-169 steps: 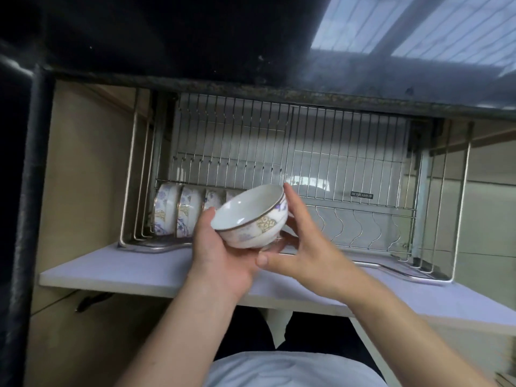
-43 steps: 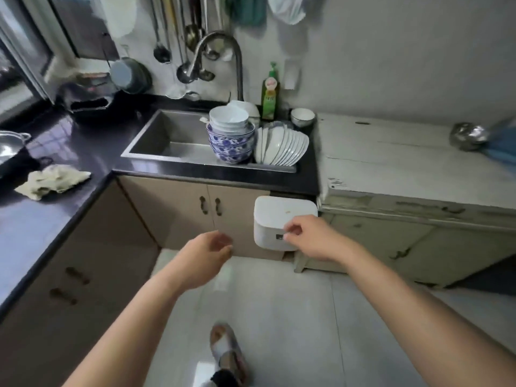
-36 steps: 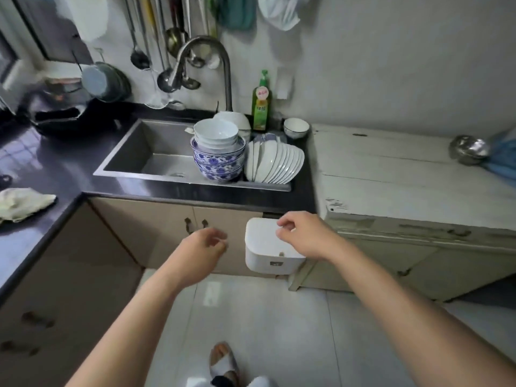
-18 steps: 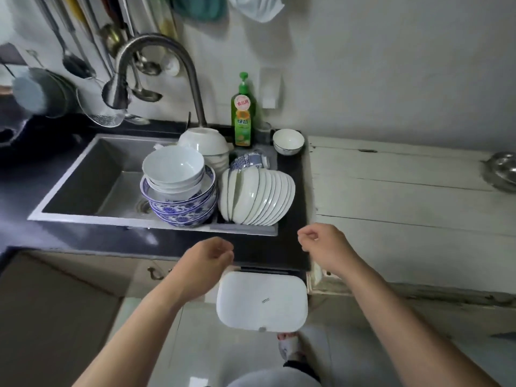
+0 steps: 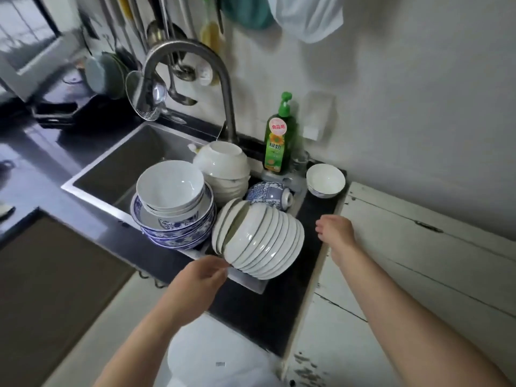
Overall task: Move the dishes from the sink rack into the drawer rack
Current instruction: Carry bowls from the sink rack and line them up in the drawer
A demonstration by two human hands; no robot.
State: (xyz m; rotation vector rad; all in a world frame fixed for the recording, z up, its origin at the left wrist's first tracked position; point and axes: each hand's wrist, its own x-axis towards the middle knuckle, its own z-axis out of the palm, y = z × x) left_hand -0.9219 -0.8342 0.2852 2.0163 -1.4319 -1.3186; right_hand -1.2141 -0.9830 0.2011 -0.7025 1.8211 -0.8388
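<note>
A row of several white bowls [image 5: 262, 241] stands on edge in the sink rack [image 5: 247, 280] at the right of the sink. Left of it sits a stack of white bowls [image 5: 170, 185] on blue patterned bowls [image 5: 178, 230]. Behind are upturned white bowls [image 5: 223, 166] and a blue patterned bowl [image 5: 268, 194] on its side. My left hand [image 5: 199, 277] hovers at the near end of the row, fingers loosely curled, holding nothing. My right hand [image 5: 335, 230] hangs just right of the row, empty. The drawer rack is out of view.
The steel sink [image 5: 125, 160] lies under a tall faucet [image 5: 190, 65]. A green soap bottle [image 5: 279, 138] and a small white bowl [image 5: 325, 180] stand behind the rack. A white worn cabinet top [image 5: 418, 261] is to the right. A white bin [image 5: 220, 356] sits below me.
I turned from the drawer rack, where I held a bowl, to the sink. Over the last second both empty hands rose and reached to either side of the row of white bowls.
</note>
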